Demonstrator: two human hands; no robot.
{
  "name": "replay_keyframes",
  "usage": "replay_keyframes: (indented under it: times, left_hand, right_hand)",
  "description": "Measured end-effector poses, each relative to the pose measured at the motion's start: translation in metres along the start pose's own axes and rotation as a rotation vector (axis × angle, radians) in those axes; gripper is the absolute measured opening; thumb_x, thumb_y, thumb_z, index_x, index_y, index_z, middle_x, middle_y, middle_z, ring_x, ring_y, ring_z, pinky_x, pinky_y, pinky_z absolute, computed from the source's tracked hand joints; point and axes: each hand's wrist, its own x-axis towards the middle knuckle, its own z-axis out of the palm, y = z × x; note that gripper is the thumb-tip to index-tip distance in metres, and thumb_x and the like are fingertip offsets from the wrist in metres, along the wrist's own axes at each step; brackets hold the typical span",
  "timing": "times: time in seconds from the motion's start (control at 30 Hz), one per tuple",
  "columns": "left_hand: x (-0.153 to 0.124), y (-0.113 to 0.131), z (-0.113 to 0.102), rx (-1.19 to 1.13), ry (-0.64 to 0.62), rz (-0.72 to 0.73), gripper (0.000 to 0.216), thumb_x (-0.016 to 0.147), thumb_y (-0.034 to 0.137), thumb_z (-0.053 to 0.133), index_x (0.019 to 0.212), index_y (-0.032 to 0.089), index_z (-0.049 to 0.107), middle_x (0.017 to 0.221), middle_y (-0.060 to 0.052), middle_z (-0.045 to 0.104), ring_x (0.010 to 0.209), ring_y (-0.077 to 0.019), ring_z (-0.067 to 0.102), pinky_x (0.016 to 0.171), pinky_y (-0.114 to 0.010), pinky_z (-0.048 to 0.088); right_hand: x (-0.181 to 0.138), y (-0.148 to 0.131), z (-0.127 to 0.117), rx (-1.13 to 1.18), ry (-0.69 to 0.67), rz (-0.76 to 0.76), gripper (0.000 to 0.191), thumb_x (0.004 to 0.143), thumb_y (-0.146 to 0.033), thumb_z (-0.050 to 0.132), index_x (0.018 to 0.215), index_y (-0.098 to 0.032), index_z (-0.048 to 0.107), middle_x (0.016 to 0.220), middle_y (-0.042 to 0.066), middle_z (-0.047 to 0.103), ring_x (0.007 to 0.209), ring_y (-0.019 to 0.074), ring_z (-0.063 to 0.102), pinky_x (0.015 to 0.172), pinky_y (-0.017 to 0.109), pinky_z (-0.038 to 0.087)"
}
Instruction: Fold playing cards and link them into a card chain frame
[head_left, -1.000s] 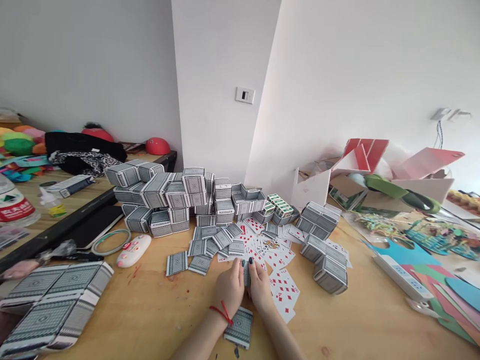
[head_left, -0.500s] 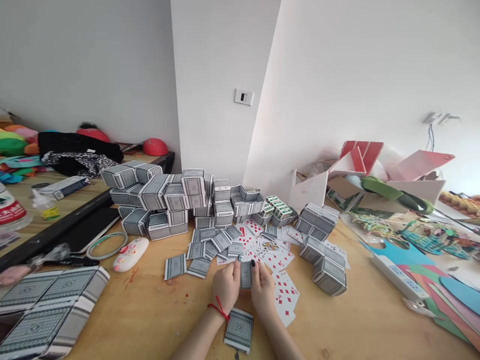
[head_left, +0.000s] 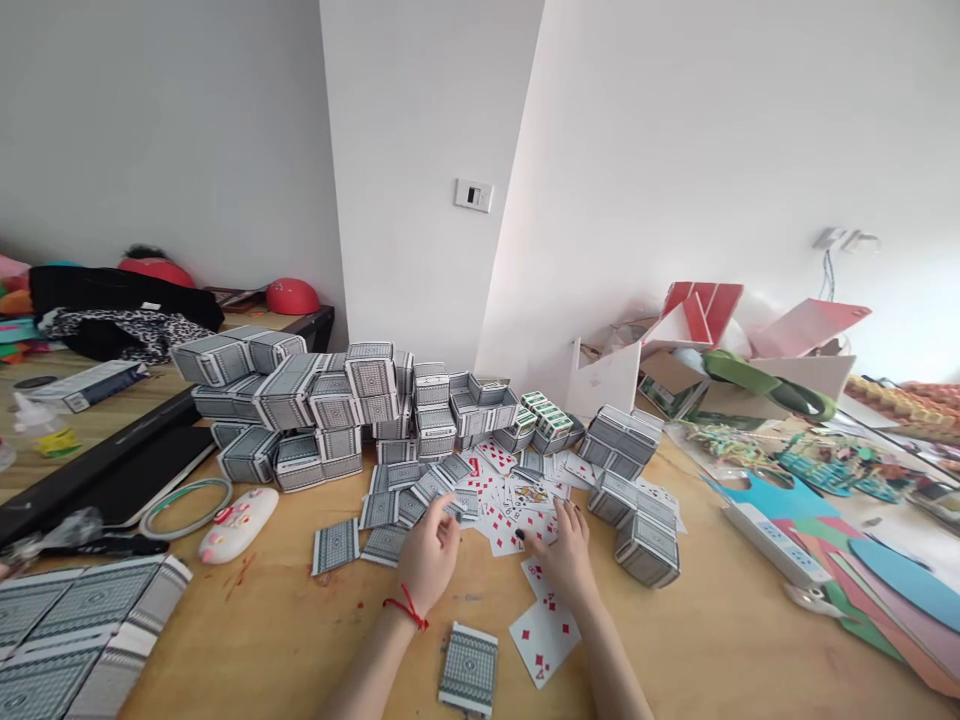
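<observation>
Left grip (head_left: 432,553) half-curled, hold can't tell | right grip (head_left: 559,550) loosely spread, empty | red-diamond paper cards (head_left: 546,642) under/beside right | square grey-patterned cards (head_left: 381,509) beside left

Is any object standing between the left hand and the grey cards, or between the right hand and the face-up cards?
Nothing visible stands in the way. The left hand is at the grey cards and the right hand over the face-up cards; whether they touch, I cannot tell.
</observation>
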Motion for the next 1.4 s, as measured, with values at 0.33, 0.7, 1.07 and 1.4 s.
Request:
replay_keyframes:
  times: [0.33, 0.7, 1.07, 1.4]
  left_hand:
    - [-0.009, 0.014, 0.008, 0.077, -0.292, 0.293, 0.02, 0.079, 0.016, 0.039, 0.076, 0.019, 0.059, 0.076, -0.003, 0.062, 0.076, -0.0146, 0.055, 0.066, -0.024, 0.042]
    - [-0.008, 0.009, 0.007, 0.053, -0.298, 0.233, 0.023, 0.08, 0.02, 0.037, 0.076, 0.02, 0.06, 0.073, -0.002, 0.063, 0.068, -0.0145, 0.057, 0.061, -0.023, 0.04]
    - [-0.009, 0.014, 0.003, -0.13, -0.216, 0.106, 0.024, 0.078, 0.027, 0.041, 0.08, 0.022, 0.064, 0.07, -0.003, 0.064, 0.067, -0.0158, 0.057, 0.064, -0.025, 0.044]
    - [-0.005, 0.002, 0.005, -0.32, -0.04, -0.116, 0.043, 0.076, 0.042, 0.045, 0.111, 0.019, 0.042, 0.073, 0.001, 0.053, 0.058, -0.0137, 0.054, 0.054, -0.026, 0.046]
  right_hand:
    - [0.031, -0.028, 0.0, -0.196, -0.185, -0.019, 0.062, 0.072, -0.045, 0.05, 0.123, -0.012, 0.038, 0.125, 0.015, 0.044, 0.118, 0.0293, 0.034, 0.092, 0.038, 0.031]
    - [0.043, -0.035, -0.018, -0.465, -0.362, -0.394, 0.021, 0.074, -0.007, 0.045, 0.09, -0.013, 0.058, 0.079, 0.013, 0.063, 0.076, 0.0233, 0.057, 0.059, 0.029, 0.04]
    - [0.027, -0.044, -0.054, 0.123, -0.129, -0.243, 0.019, 0.08, -0.025, 0.041, 0.082, -0.021, 0.06, 0.07, 0.004, 0.064, 0.064, 0.0172, 0.057, 0.06, 0.026, 0.04]
    - [0.017, -0.074, -0.037, 1.188, -0.34, 0.236, 0.036, 0.062, -0.045, 0.065, 0.083, -0.016, 0.063, 0.066, 0.005, 0.063, 0.058, 0.0177, 0.056, 0.052, 0.027, 0.042]
